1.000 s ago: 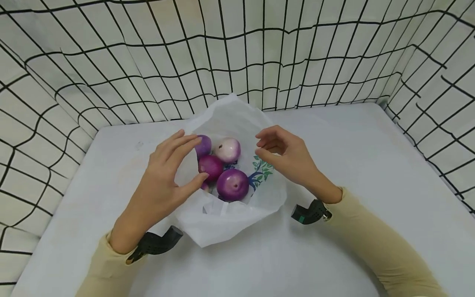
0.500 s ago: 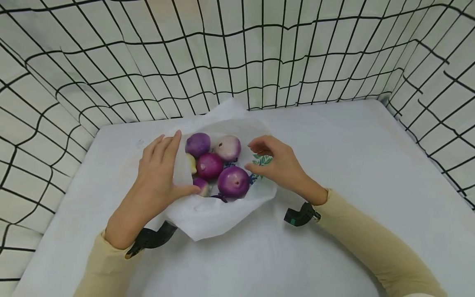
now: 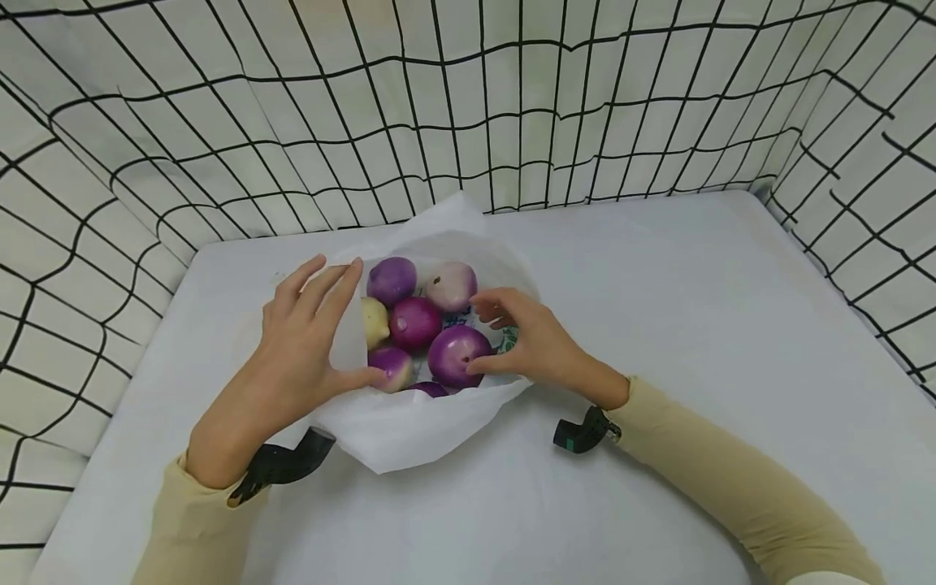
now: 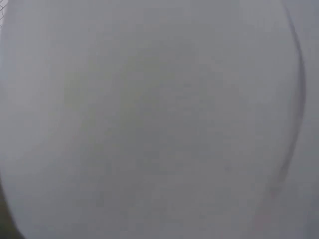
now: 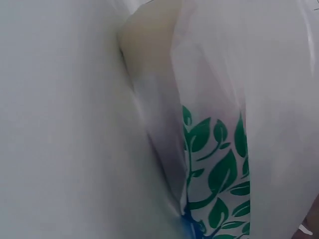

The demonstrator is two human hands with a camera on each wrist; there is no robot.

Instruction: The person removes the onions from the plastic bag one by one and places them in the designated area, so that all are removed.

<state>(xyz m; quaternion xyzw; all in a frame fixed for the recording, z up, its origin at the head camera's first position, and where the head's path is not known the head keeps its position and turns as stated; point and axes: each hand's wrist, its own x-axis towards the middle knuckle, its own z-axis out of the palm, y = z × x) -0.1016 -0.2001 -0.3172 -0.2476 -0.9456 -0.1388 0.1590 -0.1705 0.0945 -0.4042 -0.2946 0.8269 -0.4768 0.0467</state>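
A white plastic bag [image 3: 417,431], mouth wide, lies on the table with several purple onions [image 3: 415,323] inside and a pale yellow round item [image 3: 374,322] at its left. My left hand [image 3: 292,349] is at the bag's left rim, fingers spread, its thumb overlapping a purple-and-white onion [image 3: 390,367]. From the right, my right hand [image 3: 537,341] reaches over the bag; its thumb tip overlaps the large purple onion [image 3: 452,353] and its bent fingers hang above the bag's inside. White plastic fills the left wrist view. Green leaf print [image 5: 222,169] on the bag shows in the right wrist view.
The white table [image 3: 658,325] extends around the bag. A black wire grid [image 3: 512,106] stands along the back and both sides. A black wrist camera [image 3: 288,467] is strapped to the left wrist, another [image 3: 582,433] to the right.
My right hand has moved left and down to the large purple onion. The left hand has drawn back left with the bag's rim, uncovering the pale yellow item and more onions.
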